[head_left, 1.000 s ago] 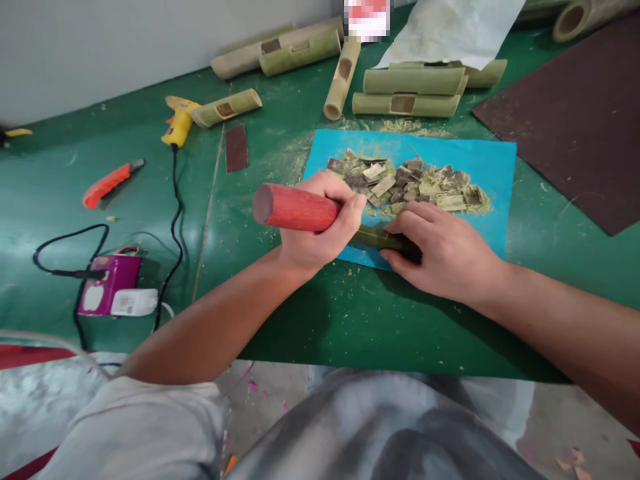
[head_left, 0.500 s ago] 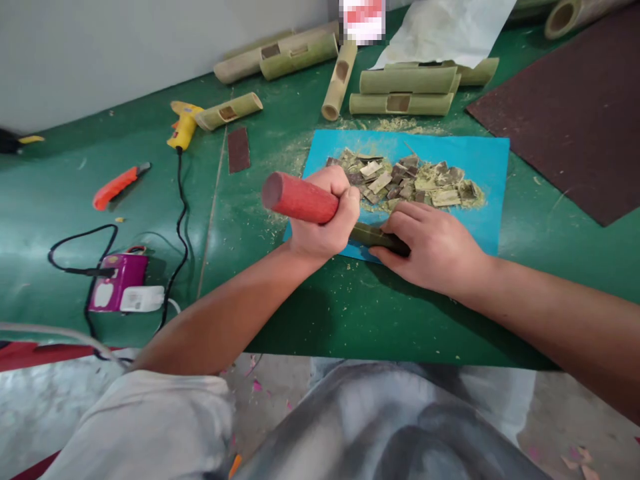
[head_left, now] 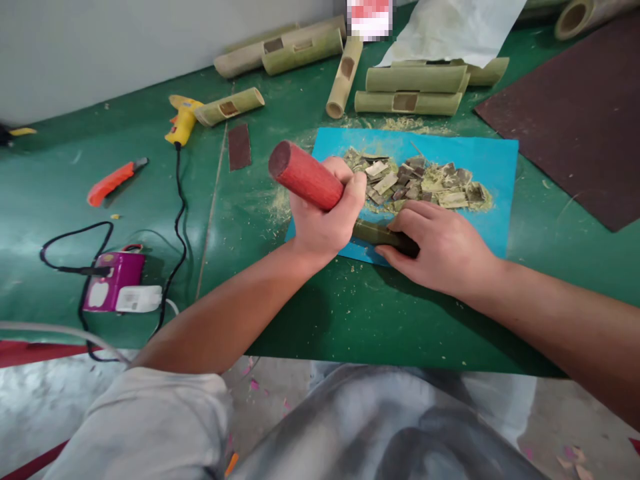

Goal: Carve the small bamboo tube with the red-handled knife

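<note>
Your left hand (head_left: 325,220) is wrapped tight around a red wooden handle (head_left: 305,177), its free end tilted up and to the left. Your right hand (head_left: 440,250) presses down on a dark green bamboo piece (head_left: 373,233) lying on the near edge of the blue sheet (head_left: 490,167), fingers closed over it. Just behind both hands sits a pile of bamboo chips (head_left: 420,183). A yellow glue gun (head_left: 181,120) and an orange knife (head_left: 113,181) lie well off to the left.

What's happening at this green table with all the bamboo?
A person sits at the green table. Their left hand grips a red wooden handle, tilted up to the left. Their right hand presses a dark green bamboo piece onto a blue sheet that also holds a pile of bamboo chips.
</note>
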Motion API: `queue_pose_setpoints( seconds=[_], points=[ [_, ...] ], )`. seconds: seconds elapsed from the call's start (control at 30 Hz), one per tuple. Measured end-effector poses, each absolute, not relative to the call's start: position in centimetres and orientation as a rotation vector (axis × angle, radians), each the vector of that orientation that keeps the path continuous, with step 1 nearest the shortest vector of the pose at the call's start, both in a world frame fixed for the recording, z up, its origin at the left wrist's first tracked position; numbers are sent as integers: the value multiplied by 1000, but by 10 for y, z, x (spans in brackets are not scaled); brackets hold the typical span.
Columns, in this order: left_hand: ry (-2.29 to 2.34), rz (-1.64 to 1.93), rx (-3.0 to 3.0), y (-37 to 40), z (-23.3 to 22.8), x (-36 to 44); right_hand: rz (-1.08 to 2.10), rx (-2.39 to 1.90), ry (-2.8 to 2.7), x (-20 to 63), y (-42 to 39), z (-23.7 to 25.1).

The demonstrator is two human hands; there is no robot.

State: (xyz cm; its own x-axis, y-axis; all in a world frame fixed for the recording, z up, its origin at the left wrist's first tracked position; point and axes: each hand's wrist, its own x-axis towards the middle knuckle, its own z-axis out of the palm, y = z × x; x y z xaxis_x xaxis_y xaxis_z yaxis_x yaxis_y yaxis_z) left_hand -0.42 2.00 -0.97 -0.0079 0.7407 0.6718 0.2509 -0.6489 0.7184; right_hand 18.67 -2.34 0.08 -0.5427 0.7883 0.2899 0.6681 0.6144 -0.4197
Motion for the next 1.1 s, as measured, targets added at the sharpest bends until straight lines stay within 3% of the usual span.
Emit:
queue_pose_setpoints(
  seconds=[0.83, 1.1],
  points=[
    [833, 1529, 2135, 21, -6, -8, 404, -1162, -2397, 186, -24, 3],
    [873, 1679, 1706, 11, -9, -6, 338, -1109, -2412, 187, -25, -1]
  ],
)
